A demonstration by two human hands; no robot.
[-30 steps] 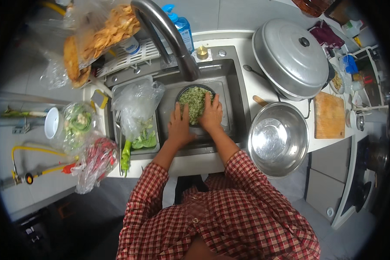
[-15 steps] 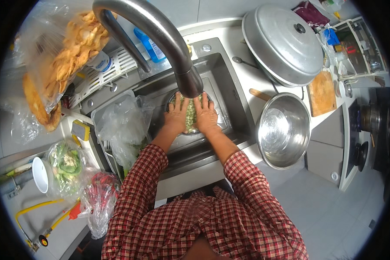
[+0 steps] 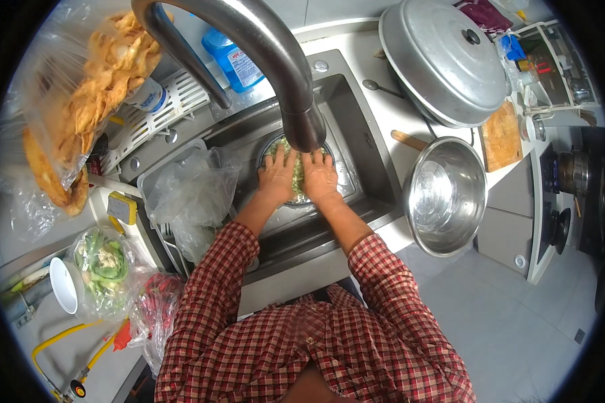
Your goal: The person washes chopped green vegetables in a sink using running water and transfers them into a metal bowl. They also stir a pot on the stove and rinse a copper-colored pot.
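Note:
Pale green chopped vegetable pieces (image 3: 298, 180) lie in a round vessel (image 3: 265, 149) inside the grey sink (image 3: 364, 144); most of the vessel is hidden. My left hand (image 3: 276, 180) rests flat on the left part of the pieces, fingers stretched out and somewhat apart. Beside it, my right hand (image 3: 320, 178) presses on the right part in the same way. Neither hand is closed round anything. The faucet's spout (image 3: 304, 127) hangs just above the fingertips and covers part of the vessel's far side.
Clear plastic bags (image 3: 191, 191) fill a tray at the sink's left. To the right stand a steel bowl (image 3: 445, 198), a large lidded aluminium pot (image 3: 444, 60) and a cutting board (image 3: 501, 141). A blue bottle (image 3: 235, 64) is behind the faucet; bagged cauliflower (image 3: 104, 258) lies left.
The view has shifted slightly, so the surroundings sit a little differently. Both hands stay pressed on the chopped vegetable pieces, with barely any movement of their own.

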